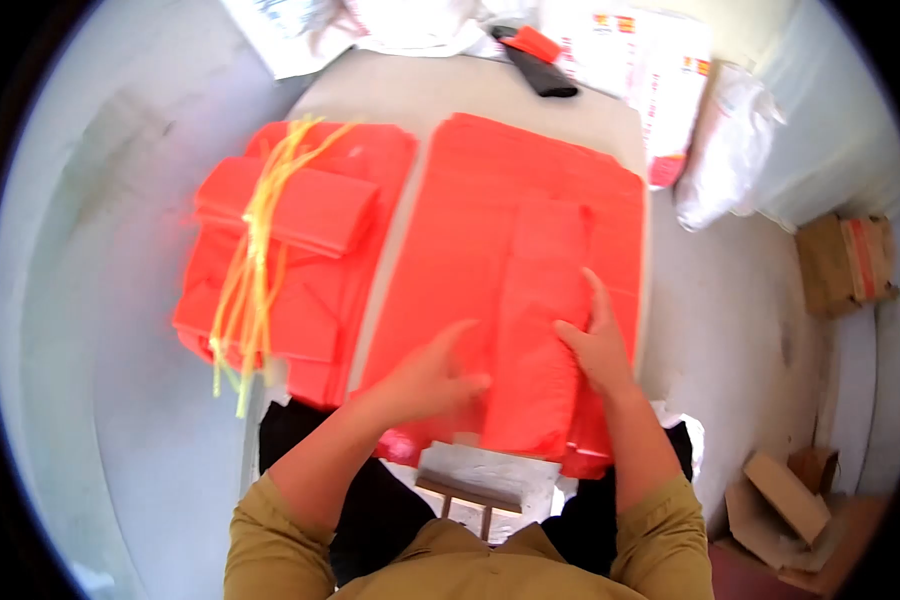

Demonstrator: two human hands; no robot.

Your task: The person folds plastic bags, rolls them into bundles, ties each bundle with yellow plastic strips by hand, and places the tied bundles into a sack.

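A wide stack of flat red plastic sheets, which look like bags (430,240), covers the right side of the table. On top of it lies a long folded red strip (540,330), running toward my body. My left hand (435,380) is just left of the strip, index finger and thumb apart, slightly blurred. At the strip's right edge is my right hand (600,345), thumb and index finger spread, the thumb touching or close to the strip. Its other fingers are partly hidden. Neither hand visibly grips anything.
More folded red bundles (290,205) sit on the left, with yellow ties (258,240) draped over them. White printed sacks (670,90) and a black-and-red item (540,65) are at the far edge. Cardboard boxes (845,265) stand on the floor at right.
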